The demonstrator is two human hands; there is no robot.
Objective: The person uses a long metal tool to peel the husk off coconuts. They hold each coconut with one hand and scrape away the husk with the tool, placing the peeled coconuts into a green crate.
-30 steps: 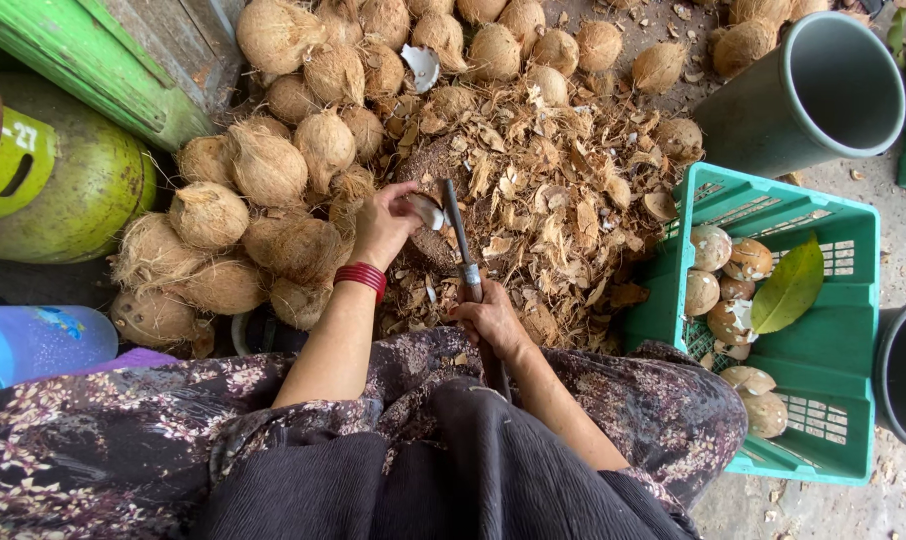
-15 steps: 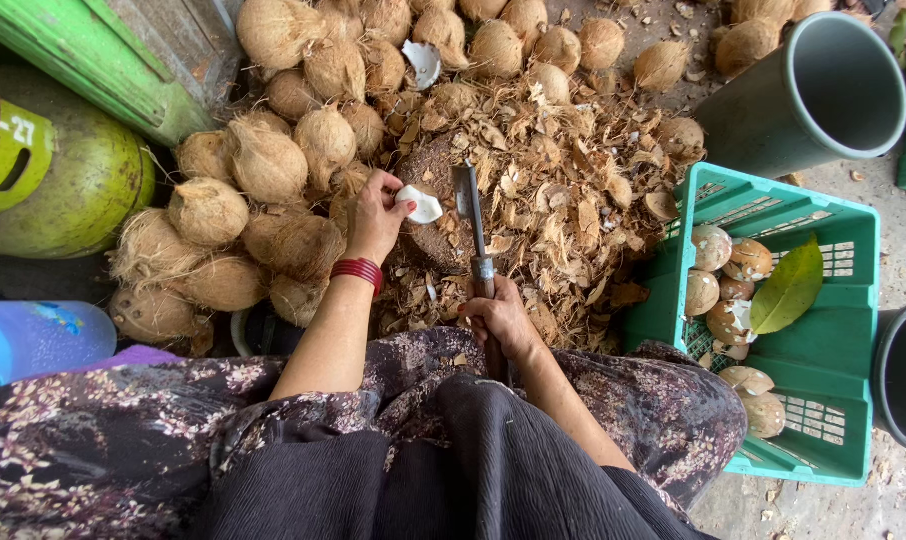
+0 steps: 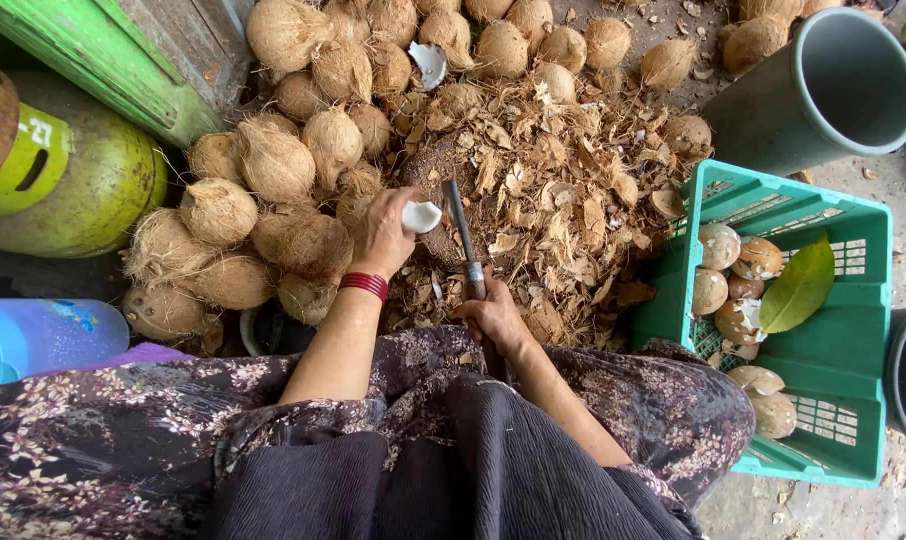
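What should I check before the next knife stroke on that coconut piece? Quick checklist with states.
1. Right hand grips the knife by its handle: ok.
2. Left hand holds the white coconut piece: ok.
3. Left fingers clear of the blade: not ok, the piece sits right beside it.
4. Blade points away from the body: ok.
5. Green crate has room beside the peeled coconuts: ok.
6. Blade edge condition: cannot tell.
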